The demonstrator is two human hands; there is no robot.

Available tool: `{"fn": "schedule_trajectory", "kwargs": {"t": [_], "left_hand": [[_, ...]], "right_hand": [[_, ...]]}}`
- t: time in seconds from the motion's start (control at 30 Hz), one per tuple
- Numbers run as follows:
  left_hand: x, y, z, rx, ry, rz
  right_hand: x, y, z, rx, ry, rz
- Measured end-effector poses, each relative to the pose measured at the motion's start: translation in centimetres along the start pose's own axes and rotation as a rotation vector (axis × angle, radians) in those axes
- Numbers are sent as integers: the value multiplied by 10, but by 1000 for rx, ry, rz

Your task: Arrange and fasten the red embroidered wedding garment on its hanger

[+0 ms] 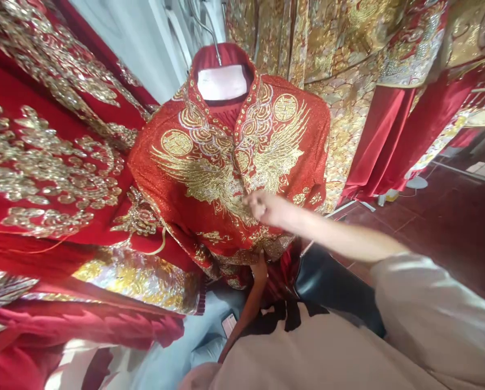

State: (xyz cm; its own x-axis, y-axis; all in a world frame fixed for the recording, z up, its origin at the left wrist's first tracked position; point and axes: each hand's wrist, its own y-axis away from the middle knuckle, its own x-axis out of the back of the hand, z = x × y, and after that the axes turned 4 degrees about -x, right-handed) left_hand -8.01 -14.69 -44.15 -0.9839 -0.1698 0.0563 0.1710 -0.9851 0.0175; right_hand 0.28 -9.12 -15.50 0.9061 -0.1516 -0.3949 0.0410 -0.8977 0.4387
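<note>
A red jacket (pixel 210 211) with gold embroidered wings and round emblems hangs upright on a metal hanger (pixel 214 35) in front of me. Its stand-up collar is spread around a white panel (pixel 222 82). My right hand (pixel 261 207) is closed in a pinch at the jacket's front opening, a little below the chest; motion blurs it slightly. Lower down, my left hand (pixel 260 268) grips the bottom hem beside the front opening, and some of its fingers are hidden by the cloth.
Red garments with gold sequins (pixel 56 162) hang close on the left. Gold embroidered clothing (pixel 340 103) and a red skirt (pixel 376 141) hang at the right. A phone (pixel 228 325) lies below, near pale blue plastic (pixel 185 336). Dark red tiled floor (pixel 441 216) shows at right.
</note>
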Motion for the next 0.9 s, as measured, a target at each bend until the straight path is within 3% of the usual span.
{"fn": "schedule_trajectory", "kwargs": {"t": [0.03,0.13,0.2,0.3,0.33,0.4,0.5,0.57,0.6,0.63,0.7,0.73,0.8,0.9], "left_hand": [[0,-4,2,-4,-11,3],[0,-12,10,-10,-42,6],[1,-11,16,-2,-60,-5],[15,-5,31,21,-89,-92],[24,-4,39,26,-102,-140],[49,-10,63,29,-135,-247],[90,-38,130,-3,-169,-371],[108,-65,196,-107,-166,-424],[113,-79,234,-314,-220,-502],[114,-92,272,-575,-261,-435],[109,-117,342,-963,-321,-52],[104,-127,370,-1057,-411,29],[94,-143,411,-1101,-630,-17],[89,-158,435,-960,-832,-200]], "right_hand": [[-9,6,-30,-14,1,-87],[-31,19,-89,196,67,-201],[-36,23,-96,247,193,-180],[-22,27,-81,264,494,-151],[-13,30,-80,345,610,-143],[6,37,-90,666,819,-78],[29,46,-130,1206,1051,152],[35,43,-157,1385,1182,244],[37,37,-166,1417,1239,239],[38,30,-173,1426,1283,203],[38,12,-180,1402,1327,101],[38,4,-181,1384,1327,65],[39,-7,-184,1353,1299,52],[42,-7,-193,1316,1250,83]]}}
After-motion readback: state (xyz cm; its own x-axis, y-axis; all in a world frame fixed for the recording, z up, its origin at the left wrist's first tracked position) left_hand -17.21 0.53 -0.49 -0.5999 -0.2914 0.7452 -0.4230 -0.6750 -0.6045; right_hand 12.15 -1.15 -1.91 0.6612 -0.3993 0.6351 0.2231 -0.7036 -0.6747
